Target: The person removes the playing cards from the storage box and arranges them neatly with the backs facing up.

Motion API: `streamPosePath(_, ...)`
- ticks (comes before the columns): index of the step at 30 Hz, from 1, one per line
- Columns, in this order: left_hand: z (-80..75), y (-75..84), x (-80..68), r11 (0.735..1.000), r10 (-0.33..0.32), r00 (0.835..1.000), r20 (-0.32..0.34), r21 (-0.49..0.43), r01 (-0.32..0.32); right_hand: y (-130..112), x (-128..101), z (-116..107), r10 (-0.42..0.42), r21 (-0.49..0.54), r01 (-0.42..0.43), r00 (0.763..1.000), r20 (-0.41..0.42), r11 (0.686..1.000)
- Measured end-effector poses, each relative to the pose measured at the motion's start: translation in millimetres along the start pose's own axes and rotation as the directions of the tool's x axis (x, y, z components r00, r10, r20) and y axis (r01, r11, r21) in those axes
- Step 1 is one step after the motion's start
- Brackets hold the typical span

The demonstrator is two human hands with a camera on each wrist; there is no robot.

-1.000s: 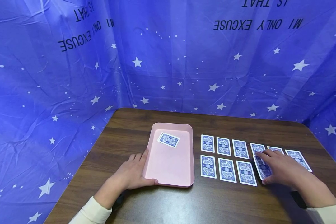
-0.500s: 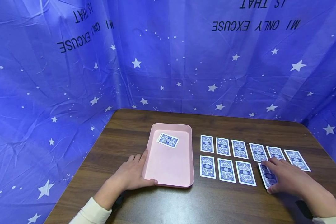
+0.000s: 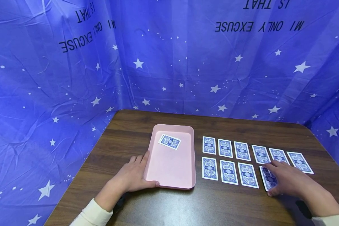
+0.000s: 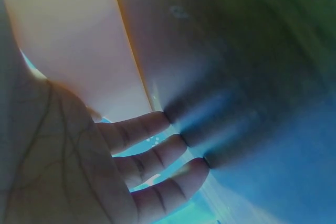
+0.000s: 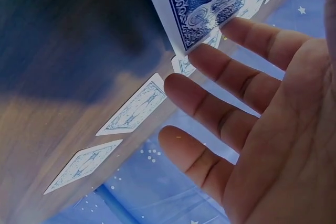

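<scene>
There are eleven playing cards in all — six face down in the far row (image 3: pixel 242 150), four in the near row (image 3: pixel 228 171), the last of these partly under the right hand (image 3: pixel 288 181), and one in the single pink tray (image 3: pixel 169 169). Two hands show — the left hand (image 3: pixel 131 175) at the tray.

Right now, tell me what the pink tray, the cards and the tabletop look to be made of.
Pink rectangular tray: apparently matte plastic, with moulded rounded corners and an even colour.
Blue-backed playing cards: thin coated card, probably, printed pattern with white borders, lying flat.
Dark brown table: wood or wood-look laminate; grain streaks, slight sheen.
</scene>
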State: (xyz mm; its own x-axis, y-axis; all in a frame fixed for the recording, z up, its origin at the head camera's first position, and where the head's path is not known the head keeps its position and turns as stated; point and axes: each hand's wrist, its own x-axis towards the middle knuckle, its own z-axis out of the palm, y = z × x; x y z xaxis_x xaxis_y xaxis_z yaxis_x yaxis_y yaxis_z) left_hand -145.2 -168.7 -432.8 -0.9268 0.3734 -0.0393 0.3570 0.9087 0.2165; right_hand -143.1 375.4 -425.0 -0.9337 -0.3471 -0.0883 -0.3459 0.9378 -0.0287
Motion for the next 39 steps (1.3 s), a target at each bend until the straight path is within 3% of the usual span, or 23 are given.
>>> streamPosePath(20,-0.4,-0.8,1.8,1.0,-0.018,1.0,0.02,0.001,0.018,-2.0,7.0,-3.1,0.058,0.003,-0.058,0.994,0.097,0.998)
streamPosePath(39,-0.4,0.0,0.3,1.0,-0.021,0.999,0.028,-0.019,0.021,-2.5,5.9,-3.8,0.041,-0.016,-0.039,0.996,0.085,0.999)
